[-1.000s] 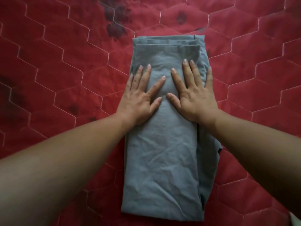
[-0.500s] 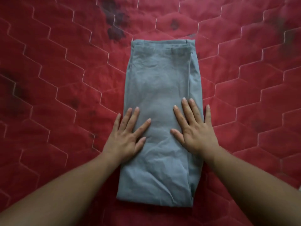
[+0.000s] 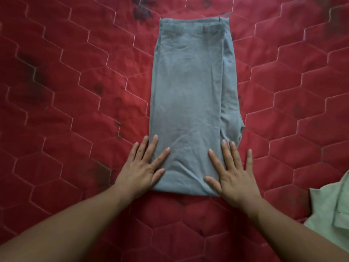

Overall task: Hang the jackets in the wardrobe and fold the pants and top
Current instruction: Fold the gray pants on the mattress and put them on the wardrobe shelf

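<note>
Red quilted cover (image 3: 75, 76) lies under the grey folded pants (image 3: 188, 87). Left hand (image 3: 143, 168) is flat with fingers straight and spread, pressing the pants' near left corner, outer fingers past the edge. Right hand (image 3: 236, 176) is flat and spread on the pants' near right corner. Pale green garment (image 3: 330, 208) lies right of the pants, apart.
</note>
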`<state>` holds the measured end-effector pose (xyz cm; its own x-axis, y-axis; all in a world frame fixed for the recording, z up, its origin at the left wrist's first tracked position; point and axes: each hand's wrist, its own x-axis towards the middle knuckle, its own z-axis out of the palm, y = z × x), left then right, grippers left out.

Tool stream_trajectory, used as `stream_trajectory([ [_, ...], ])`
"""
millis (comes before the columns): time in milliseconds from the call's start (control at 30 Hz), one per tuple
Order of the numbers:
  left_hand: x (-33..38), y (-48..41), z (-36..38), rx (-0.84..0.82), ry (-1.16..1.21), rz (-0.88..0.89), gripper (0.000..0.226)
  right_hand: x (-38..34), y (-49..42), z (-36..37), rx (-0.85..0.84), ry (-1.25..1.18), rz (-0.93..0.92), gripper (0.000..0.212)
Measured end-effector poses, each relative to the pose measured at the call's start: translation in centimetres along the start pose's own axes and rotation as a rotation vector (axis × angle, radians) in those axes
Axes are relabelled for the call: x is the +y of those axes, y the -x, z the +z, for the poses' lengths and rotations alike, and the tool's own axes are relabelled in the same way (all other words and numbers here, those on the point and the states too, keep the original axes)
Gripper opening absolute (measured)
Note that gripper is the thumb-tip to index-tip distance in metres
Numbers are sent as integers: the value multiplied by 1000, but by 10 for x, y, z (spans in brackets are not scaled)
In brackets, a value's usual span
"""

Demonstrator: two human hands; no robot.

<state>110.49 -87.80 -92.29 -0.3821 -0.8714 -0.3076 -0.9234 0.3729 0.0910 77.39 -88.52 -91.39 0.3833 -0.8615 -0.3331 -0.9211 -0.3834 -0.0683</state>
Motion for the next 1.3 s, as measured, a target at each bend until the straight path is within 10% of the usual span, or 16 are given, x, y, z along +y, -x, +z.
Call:
stream_trajectory([
  [300, 24, 42, -17, -151, 35, 38, 84, -9, 34, -17, -84, -38, -184, 94],
  [600, 12, 22, -41, -3, -49, 216, 59, -7, 20, -35, 157, -36, -362, 22],
  [733, -2, 2, -80, 93, 10, 277, 39, 0, -1, -74, 124, -194, -325, 24],
  [1067, -72, -130, -194, 79, 1128, -293, 6, 44, -136, -182, 218, -1034, 389, 11],
  [1167, -71, -152, -191, -202, 1676, -448, 36, 54, -174, -184, 131, -1223, 498, 15],
  [1300, -60, -130, -150, -527, 1688, -525, 57, 52, -183, -165, 52, -1175, 554, 22],
])
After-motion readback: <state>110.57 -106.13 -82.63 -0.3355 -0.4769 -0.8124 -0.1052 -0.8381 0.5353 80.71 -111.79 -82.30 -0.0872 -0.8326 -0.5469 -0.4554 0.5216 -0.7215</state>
